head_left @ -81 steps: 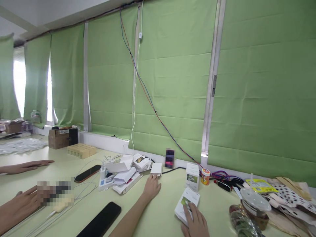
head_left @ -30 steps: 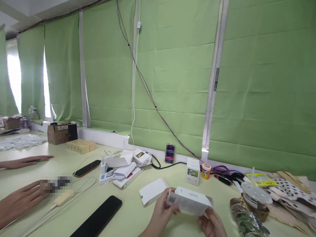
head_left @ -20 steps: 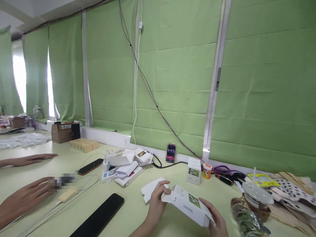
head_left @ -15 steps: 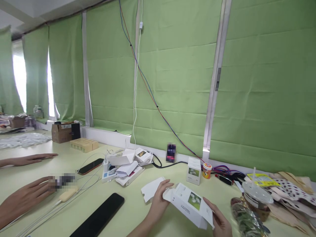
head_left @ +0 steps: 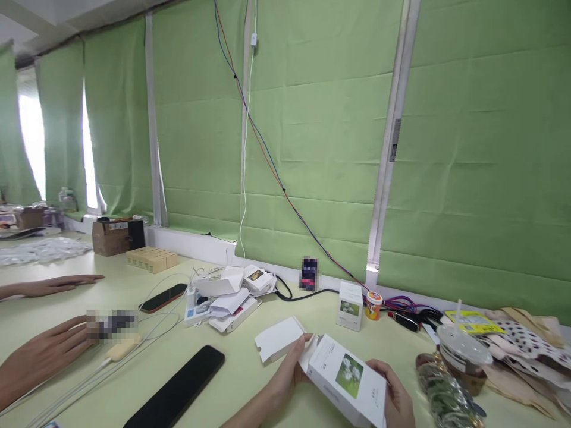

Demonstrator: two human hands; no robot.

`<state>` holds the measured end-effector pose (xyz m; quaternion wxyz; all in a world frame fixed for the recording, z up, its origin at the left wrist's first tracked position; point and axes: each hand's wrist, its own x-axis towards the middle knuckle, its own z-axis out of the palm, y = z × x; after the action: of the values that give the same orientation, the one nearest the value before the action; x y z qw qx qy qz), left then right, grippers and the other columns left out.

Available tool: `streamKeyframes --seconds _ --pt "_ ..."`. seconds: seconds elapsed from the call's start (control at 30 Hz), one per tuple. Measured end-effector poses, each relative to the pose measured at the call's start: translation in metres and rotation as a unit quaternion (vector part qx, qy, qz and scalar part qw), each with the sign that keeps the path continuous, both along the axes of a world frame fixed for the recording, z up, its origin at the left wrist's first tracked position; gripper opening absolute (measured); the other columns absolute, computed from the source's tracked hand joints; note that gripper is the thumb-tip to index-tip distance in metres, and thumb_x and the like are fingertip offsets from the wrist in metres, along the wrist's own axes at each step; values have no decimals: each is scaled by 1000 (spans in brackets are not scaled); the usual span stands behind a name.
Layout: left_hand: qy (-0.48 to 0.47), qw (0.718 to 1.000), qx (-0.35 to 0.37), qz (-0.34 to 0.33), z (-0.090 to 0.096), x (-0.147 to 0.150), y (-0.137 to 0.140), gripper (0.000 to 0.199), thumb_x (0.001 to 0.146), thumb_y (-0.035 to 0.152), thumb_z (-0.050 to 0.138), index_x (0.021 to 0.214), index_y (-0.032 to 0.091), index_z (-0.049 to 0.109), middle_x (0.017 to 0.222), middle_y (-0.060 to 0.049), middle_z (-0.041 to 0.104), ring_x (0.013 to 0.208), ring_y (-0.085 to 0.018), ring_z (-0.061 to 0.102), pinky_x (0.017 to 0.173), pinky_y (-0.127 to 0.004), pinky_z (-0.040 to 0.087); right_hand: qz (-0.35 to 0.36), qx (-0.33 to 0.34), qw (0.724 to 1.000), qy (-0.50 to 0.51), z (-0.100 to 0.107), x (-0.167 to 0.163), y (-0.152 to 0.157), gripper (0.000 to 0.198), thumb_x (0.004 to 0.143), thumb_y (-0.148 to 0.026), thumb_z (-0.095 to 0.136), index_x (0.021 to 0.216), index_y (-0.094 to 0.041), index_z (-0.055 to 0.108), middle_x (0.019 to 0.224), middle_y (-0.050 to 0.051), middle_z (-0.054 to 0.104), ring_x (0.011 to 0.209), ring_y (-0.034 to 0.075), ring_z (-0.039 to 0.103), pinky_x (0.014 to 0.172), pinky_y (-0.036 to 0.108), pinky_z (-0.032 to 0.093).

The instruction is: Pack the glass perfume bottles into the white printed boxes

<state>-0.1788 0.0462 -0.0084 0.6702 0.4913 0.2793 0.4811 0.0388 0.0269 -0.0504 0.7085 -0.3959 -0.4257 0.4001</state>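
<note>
A small white cardboard box with a picture of white flowers on green is held tilted between my two hands. My left hand pinches its left end, where a flap stands out. My right hand grips the right end, its fingers behind the box and partly hidden. Just behind my left hand, a plain white carton piece lies on the table. A similar flower-picture box stands upright farther back. To the left of my forearm lies a black phone.
Another person's hand rests at the left near a blurred object; one more hand lies behind it. A pile of white cartons and cables is at centre. At right are an orange tub, a lidded cup and fabric pieces.
The box has turned so its picture faces me more, and it sits slightly lower. The flap that jutted from its right end no longer shows. My left hand has shifted slightly right.
</note>
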Motion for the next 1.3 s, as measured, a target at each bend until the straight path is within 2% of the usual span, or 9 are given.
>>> streamKeyframes --seconds 0.13,0.3,0.47,0.6,0.73,0.8,1.03,1.2,1.3 --pt "-7 996 -66 -58 -4 -3 -1 56 84 69 40 94 19 63 92 -5 70 85 -19 66 66 -23 48 138 -79 985 64 -7 5 14 14 59 -31 67 66 -20 61 47 -6 55 41 11 46 45 20 32" --pt "61 974 -158 -150 -17 0 2 69 77 77 40 85 14 65 60 -2 62 44 -11 53 40 -18 35 229 -138 961 75 -10 8 27 13 51 -23 69 54 -19 57 40 -8 50 38 9 43 44 20 30" --pt "27 968 -130 -211 -29 15 -5 42 67 37 81 97 13 65 83 -4 67 69 -12 63 60 -17 42 207 -109 969 82 -14 -1 34 30 45 -24 78 72 -21 66 50 -6 58 44 12 51 46 23 37" --pt "-53 979 -108 -163 -20 23 -12 63 66 20 81 121 24 51 95 -3 68 78 -17 66 66 -22 44 142 -117 977 106 -21 4 35 56 47 -46 82 93 -25 58 62 -3 66 55 21 63 53 31 49" --pt "-78 991 -92 -58 -1 20 -16 95 74 16 73 140 43 11 111 -1 64 79 -18 67 64 -26 49 67 -72 994 46 -21 8 24 62 68 -60 68 112 -25 43 72 -3 65 56 17 63 53 28 49" --pt "-76 994 -76 -6 4 17 -14 97 78 21 71 140 48 1 112 0 63 80 -18 67 67 -30 51 51 -42 998 21 -19 2 19 64 73 -64 60 119 -25 38 69 -4 62 53 16 60 52 27 47" --pt "-36 999 -9 4 -6 14 -6 43 81 38 67 120 29 50 116 -6 61 101 -27 64 80 -41 53 132 25 983 -122 -22 -26 9 77 77 -64 54 135 -25 22 81 0 60 58 16 58 54 26 42" --pt "-23 999 31 -4 -6 15 -9 39 85 39 63 119 27 48 117 -8 64 102 -26 64 86 -41 49 157 35 977 -138 -27 -27 10 76 78 -64 52 133 -25 17 93 4 60 74 22 66 65 31 48" --pt "-17 999 45 -26 0 12 -9 43 83 42 64 119 28 46 117 -9 64 103 -27 63 86 -40 48 142 52 978 -143 -26 -24 9 63 79 -62 52 125 -26 30 96 5 60 73 21 66 63 29 47"
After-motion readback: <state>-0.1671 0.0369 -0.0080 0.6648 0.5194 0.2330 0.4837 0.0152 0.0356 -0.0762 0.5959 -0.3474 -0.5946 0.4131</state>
